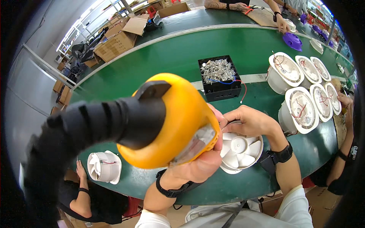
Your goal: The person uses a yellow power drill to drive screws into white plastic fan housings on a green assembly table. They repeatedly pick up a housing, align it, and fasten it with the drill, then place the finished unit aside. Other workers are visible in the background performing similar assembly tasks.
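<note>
The green surface [159, 64] runs from near left to far right. The left hand [197, 163] is clamped on an orange power tool [178, 117] with a black hose, held above the near edge. The right hand [249, 121] grips the rim of a white fan housing [240, 150] just beside it. A black box of screws [219, 78] stands farther away.

I see a factory assembly line: a long green conveyor bench [213, 49], rows of white fan housings [302, 110], stacked cardboard cartons [118, 40], co-workers alongside.
</note>
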`<state>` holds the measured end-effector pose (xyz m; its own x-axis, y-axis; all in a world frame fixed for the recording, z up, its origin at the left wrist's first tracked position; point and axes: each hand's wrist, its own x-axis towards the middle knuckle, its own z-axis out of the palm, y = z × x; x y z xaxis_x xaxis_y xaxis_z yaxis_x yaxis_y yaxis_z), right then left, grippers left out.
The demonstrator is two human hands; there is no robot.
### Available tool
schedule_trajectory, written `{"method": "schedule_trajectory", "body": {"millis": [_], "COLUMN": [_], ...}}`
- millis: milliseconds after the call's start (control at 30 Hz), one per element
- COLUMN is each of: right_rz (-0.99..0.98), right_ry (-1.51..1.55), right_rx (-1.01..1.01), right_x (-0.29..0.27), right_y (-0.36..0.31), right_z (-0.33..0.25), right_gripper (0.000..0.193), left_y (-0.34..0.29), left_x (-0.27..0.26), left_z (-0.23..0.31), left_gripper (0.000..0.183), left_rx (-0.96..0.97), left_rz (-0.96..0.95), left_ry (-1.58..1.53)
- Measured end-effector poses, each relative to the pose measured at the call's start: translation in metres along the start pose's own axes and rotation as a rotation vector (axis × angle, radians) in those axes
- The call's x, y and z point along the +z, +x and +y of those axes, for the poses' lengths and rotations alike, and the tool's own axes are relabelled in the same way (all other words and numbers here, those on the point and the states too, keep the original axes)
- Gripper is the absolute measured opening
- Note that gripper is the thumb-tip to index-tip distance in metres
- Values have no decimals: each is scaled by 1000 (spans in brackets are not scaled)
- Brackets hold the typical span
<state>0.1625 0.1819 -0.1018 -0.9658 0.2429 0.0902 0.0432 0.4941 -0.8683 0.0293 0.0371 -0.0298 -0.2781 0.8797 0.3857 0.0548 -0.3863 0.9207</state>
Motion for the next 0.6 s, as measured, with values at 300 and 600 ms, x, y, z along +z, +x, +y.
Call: {"method": "schedule_trajectory", "body": {"millis": [300,600], "right_rz": [-16,19], "right_ry": [-18,-63], "right_rx": [42,-34], "right_x": [-2,2], "right_y": [0,0], "right_z": [-5,0], "right_gripper": [12,12], "left_y": [0,-6], "left_x": [-1,3], "left_z": [-2,-14], "left_gripper": [83,77], "left_rx": [10,-16], "left_rz": [28,49], "left_ry": [8,-118]}}
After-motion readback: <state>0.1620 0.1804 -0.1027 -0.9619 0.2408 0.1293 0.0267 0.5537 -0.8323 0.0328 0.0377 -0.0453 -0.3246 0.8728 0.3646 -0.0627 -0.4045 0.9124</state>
